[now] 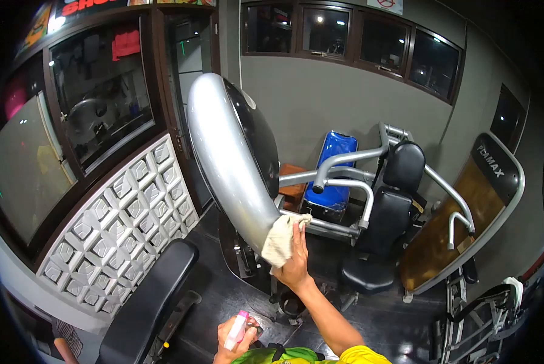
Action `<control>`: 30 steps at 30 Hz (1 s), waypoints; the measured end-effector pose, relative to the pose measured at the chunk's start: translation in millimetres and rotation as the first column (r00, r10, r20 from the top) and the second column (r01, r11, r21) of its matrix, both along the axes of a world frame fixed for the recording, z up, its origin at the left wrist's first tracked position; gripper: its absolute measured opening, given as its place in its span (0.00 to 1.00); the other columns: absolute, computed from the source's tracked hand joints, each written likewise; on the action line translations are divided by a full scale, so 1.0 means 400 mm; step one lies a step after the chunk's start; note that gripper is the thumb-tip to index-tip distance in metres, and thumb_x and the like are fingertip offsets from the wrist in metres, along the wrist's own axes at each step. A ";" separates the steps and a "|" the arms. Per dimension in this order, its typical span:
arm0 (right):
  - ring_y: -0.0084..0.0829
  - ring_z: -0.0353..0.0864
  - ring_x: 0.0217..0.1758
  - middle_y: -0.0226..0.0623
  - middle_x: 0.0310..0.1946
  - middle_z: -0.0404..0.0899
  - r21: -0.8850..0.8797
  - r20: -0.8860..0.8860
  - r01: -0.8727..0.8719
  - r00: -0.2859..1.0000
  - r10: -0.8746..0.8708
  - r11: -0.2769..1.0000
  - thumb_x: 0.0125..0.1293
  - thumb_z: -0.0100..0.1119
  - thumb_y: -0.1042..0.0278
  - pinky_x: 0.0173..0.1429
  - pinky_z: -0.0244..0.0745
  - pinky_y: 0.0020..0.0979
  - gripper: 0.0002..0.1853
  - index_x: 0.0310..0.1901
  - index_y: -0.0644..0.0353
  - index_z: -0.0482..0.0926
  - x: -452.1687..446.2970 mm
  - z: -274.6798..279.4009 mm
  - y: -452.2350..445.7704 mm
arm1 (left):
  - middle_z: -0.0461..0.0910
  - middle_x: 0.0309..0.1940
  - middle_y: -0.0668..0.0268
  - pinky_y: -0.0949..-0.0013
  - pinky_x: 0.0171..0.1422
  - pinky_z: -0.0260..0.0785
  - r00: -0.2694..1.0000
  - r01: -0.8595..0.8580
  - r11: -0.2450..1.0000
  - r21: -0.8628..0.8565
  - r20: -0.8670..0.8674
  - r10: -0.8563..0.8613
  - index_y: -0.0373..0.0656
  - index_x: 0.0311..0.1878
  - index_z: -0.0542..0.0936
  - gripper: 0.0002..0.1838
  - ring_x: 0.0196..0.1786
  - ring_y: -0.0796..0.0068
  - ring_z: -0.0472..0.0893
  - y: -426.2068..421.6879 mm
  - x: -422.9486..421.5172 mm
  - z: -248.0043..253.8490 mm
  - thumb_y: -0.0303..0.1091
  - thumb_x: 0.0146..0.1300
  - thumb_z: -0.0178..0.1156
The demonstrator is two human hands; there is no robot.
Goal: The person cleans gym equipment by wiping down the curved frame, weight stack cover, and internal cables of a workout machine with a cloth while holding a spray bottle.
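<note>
A cream-coloured cloth (276,244) lies against the lower end of a large silver curved casing (223,145) on an exercise machine. My right hand (295,267) presses the cloth there, fingers pointing up and partly laid over it. Low in the view, close to my body, my left hand (228,341) is wrapped around a spray bottle (238,329) with a pink and white top. Most of the bottle is hidden by the hand and the frame's lower edge.
A black padded bench (153,297) stands at the lower left beside a white patterned block wall (114,233). To the right are a machine with a black seat (371,276), a blue pad (336,164), and a tall brown panel (448,236). Metal bars (326,173) extend behind the casing.
</note>
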State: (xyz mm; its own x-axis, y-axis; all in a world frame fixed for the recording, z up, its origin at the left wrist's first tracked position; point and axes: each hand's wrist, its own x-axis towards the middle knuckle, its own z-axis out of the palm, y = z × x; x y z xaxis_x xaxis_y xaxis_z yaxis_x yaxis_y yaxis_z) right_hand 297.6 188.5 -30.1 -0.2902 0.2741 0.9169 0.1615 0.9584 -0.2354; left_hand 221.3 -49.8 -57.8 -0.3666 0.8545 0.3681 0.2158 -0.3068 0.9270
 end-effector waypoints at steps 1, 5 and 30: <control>0.58 0.55 0.74 0.50 0.63 0.70 0.079 0.020 -0.007 1.000 0.006 0.997 0.48 0.58 0.76 0.72 0.49 0.66 0.20 0.46 0.53 0.83 -0.012 0.039 -0.001 | 0.82 0.30 0.54 0.72 0.33 0.74 1.000 -0.009 1.000 0.010 -0.003 0.009 0.30 0.40 0.75 0.09 0.24 0.71 0.83 0.001 -0.001 -0.009 0.24 0.59 0.59; 0.52 0.55 0.75 0.44 0.67 0.68 0.154 0.125 -0.040 0.992 0.021 0.987 0.52 0.58 0.77 0.73 0.53 0.57 0.23 0.52 0.52 0.79 -0.042 0.219 -0.024 | 0.82 0.30 0.54 0.72 0.33 0.74 0.998 -0.059 0.998 0.025 0.009 0.058 0.29 0.40 0.74 0.08 0.24 0.72 0.83 0.007 0.002 -0.035 0.23 0.59 0.59; 0.45 0.70 0.65 0.44 0.59 0.75 0.025 0.106 -0.157 0.982 0.154 0.987 0.66 0.51 0.69 0.68 0.63 0.41 0.12 0.48 0.60 0.77 -0.295 0.616 0.133 | 0.79 0.26 0.57 0.63 0.32 0.73 0.947 -0.236 0.971 -0.046 -0.236 0.219 0.33 0.45 0.77 0.16 0.26 0.60 0.79 0.024 -0.004 0.046 0.37 0.60 0.60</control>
